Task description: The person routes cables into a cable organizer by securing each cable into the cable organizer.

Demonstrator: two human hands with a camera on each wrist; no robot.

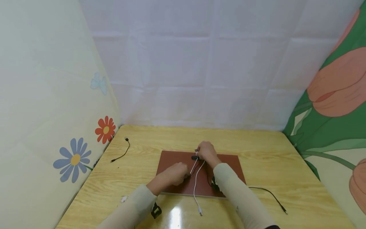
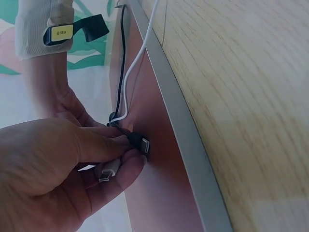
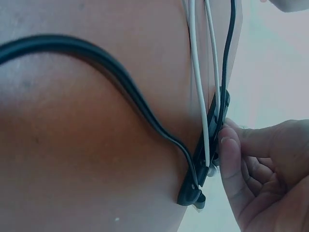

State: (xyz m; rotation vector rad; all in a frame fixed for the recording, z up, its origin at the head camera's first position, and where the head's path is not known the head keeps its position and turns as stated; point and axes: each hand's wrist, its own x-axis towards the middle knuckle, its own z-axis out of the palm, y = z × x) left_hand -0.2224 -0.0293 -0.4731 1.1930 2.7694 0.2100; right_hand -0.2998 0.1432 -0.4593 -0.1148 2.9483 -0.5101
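A slim black cable holder [image 3: 186,191] sits near the far edge of a reddish-brown board [image 1: 171,159], with white and black cables running through its slots. My right hand [image 1: 207,152] is at this holder; in the right wrist view its thumb and forefinger pinch a black cable [image 3: 227,63] right at the holder's side. Lower on the board, my left hand [image 1: 178,173] grips cable ends. The left wrist view shows a black plug [image 2: 140,142] between its fingertips and a white plug [image 2: 110,170] tucked against the fingers. A white cable [image 1: 195,184] hangs down between both hands.
One short black cable [image 1: 127,149] lies at the table's left back. Another black cable [image 1: 268,190] extends right from the board. A small white piece [image 1: 124,199] lies beside the left sleeve. Fabric walls border the wooden table [image 1: 143,136] at the back and sides.
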